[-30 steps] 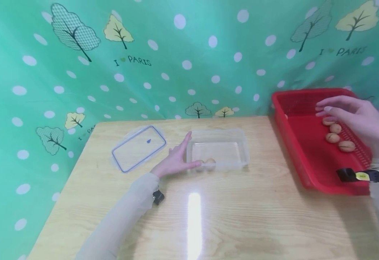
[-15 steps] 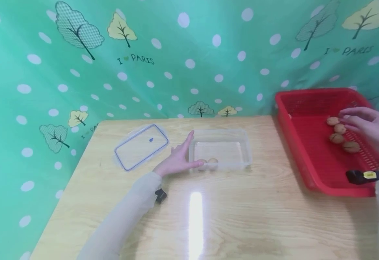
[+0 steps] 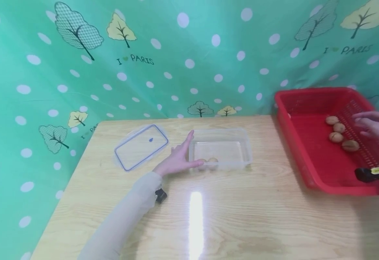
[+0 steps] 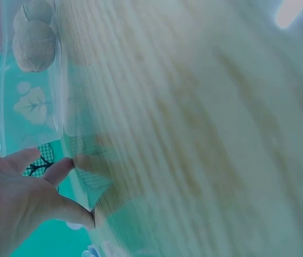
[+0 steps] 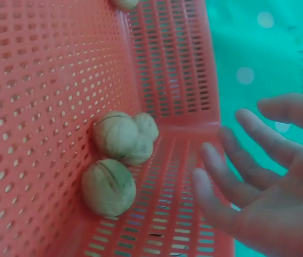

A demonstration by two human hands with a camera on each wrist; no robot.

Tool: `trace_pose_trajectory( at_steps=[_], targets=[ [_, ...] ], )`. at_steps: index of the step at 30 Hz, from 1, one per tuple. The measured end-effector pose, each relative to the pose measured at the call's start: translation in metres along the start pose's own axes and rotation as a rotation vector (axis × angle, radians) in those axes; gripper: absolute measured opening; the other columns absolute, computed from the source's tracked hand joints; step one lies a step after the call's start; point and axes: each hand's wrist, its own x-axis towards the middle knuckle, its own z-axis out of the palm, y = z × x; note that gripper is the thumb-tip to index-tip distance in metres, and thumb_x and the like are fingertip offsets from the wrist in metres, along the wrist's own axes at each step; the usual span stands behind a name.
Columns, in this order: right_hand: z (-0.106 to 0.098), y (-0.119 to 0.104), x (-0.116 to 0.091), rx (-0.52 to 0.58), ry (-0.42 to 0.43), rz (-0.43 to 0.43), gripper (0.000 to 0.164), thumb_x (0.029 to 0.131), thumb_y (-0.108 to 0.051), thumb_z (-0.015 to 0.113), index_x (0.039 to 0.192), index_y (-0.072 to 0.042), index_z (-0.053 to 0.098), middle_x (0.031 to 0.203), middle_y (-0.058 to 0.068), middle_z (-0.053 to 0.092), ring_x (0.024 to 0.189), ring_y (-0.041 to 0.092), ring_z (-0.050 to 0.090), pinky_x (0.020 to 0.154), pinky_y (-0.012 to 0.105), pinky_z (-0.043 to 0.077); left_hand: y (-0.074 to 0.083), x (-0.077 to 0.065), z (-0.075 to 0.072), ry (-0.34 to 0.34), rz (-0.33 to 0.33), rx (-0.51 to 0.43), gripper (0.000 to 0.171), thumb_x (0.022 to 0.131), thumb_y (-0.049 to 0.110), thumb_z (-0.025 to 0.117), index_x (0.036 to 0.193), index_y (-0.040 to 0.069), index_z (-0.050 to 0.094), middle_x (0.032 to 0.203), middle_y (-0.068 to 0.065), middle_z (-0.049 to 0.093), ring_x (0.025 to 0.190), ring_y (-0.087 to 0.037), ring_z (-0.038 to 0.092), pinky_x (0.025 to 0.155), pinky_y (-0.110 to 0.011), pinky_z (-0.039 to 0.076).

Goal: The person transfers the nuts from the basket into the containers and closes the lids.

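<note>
In the head view my left hand (image 3: 177, 160) is spread across the left end of a clear plastic container (image 3: 229, 165), thumb along the front rim and index finger at the back corner. Two walnuts (image 3: 212, 161) lie inside the container near its front wall. My right hand (image 3: 378, 126) hovers over the right side of a red plastic basket (image 3: 322, 168), fingers loosely bent with nothing in them. Several walnuts (image 3: 335, 137) lie in the basket left of that hand. The right wrist view shows the fingers apart from the walnuts (image 5: 108, 187).
A clear lid (image 3: 141, 147) with a blue seal lies on the wooden table (image 3: 241, 216), left of the container. Behind the table hangs a green dotted cloth (image 3: 163, 43). One more walnut (image 5: 124, 4) shows at the basket's far end in the right wrist view.
My right hand has moved right and away from the walnuts, toward the basket's right wall. The left hand has stayed at the container. The head view has shifted slightly.
</note>
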Motion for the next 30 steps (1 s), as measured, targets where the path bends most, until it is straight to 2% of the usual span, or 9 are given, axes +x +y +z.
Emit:
trace_pose_trajectory(
  at_steps=[3,7,11,16,20,22,25,28,30],
  targets=[
    [-0.006,0.012,0.011,0.018,-0.032,-0.002,0.013,0.099,-0.033,0.053,0.097,-0.044,0.058,0.081,-0.03,0.057,0.073,-0.012,0.055,0.057,0.011,0.048,-0.001,0.0,-0.001,0.005,0.001,-0.006,0.111,0.083,0.058,0.068,0.152,0.036,-0.017,0.16,0.001,0.004,0.141,-0.042,0.012,0.105,-0.068,-0.006],
    [-0.006,0.007,0.012,-0.037,-0.043,0.0,0.014,0.1,-0.032,0.05,0.098,-0.045,0.055,0.08,-0.033,0.054,0.071,-0.014,0.054,0.056,0.012,0.048,-0.002,0.0,-0.002,0.018,0.002,0.007,0.112,0.083,0.057,0.067,0.151,0.036,-0.018,0.16,-0.001,0.005,0.141,-0.042,0.014,0.105,-0.069,-0.005],
    [-0.004,0.002,0.008,-0.05,-0.192,0.017,0.022,0.102,-0.025,0.048,0.096,-0.044,0.057,0.082,-0.031,0.056,0.074,-0.01,0.057,0.06,0.015,0.052,-0.004,-0.002,-0.002,0.021,-0.012,0.02,0.111,0.083,0.056,0.068,0.149,0.04,-0.02,0.16,0.0,0.006,0.141,-0.041,0.016,0.105,-0.069,-0.004],
    [-0.006,0.009,0.002,0.226,-0.4,0.023,0.041,0.103,-0.009,0.042,0.097,-0.037,0.071,0.093,-0.016,0.066,0.084,-0.001,0.064,0.066,0.019,0.055,-0.005,-0.002,-0.001,0.016,0.003,-0.002,0.111,0.082,0.059,0.067,0.15,0.04,-0.019,0.16,0.001,0.004,0.141,-0.042,0.014,0.105,-0.069,-0.006],
    [-0.008,0.016,0.003,0.364,-0.461,0.056,0.044,0.104,-0.007,0.037,0.097,-0.028,0.075,0.095,-0.011,0.069,0.088,-0.002,0.063,0.069,0.017,0.054,-0.004,0.0,-0.001,0.019,0.011,-0.013,0.112,0.08,0.064,0.066,0.15,0.04,-0.017,0.16,0.003,0.004,0.142,-0.04,0.013,0.104,-0.069,-0.008],
    [-0.008,0.017,0.003,0.289,-0.437,0.07,0.045,0.105,-0.008,0.038,0.093,-0.032,0.074,0.092,-0.015,0.068,0.086,-0.004,0.062,0.067,0.017,0.054,-0.004,0.0,-0.001,0.018,0.013,-0.015,0.112,0.08,0.063,0.066,0.151,0.038,-0.016,0.16,0.002,0.004,0.141,-0.041,0.014,0.104,-0.069,-0.009],
    [-0.007,0.015,0.003,0.01,-0.399,0.089,0.037,0.104,-0.015,0.045,0.09,-0.042,0.066,0.088,-0.024,0.062,0.081,-0.008,0.058,0.066,0.019,0.055,-0.003,0.0,-0.001,0.013,0.01,-0.01,0.112,0.081,0.06,0.067,0.153,0.034,-0.014,0.16,0.002,0.004,0.141,-0.04,0.014,0.105,-0.068,-0.008],
    [-0.004,0.012,0.002,-0.239,-0.41,0.107,0.021,0.101,-0.022,0.052,0.114,-0.014,0.067,0.091,-0.021,0.06,0.078,-0.008,0.056,0.068,0.026,0.057,-0.002,0.0,-0.001,0.01,0.01,0.002,0.112,0.082,0.057,0.068,0.154,0.03,-0.013,0.16,0.002,0.004,0.142,-0.04,0.014,0.105,-0.069,-0.007],
    [-0.002,0.01,0.003,-0.329,-0.427,0.127,0.047,0.1,-0.025,0.054,0.13,0.011,0.049,0.096,-0.01,0.064,0.078,-0.005,0.057,0.07,0.031,0.057,-0.002,0.0,0.0,0.01,0.01,0.006,0.112,0.083,0.056,0.068,0.154,0.03,-0.013,0.16,0.002,0.004,0.141,-0.041,0.014,0.104,-0.069,-0.007]
  ],
)
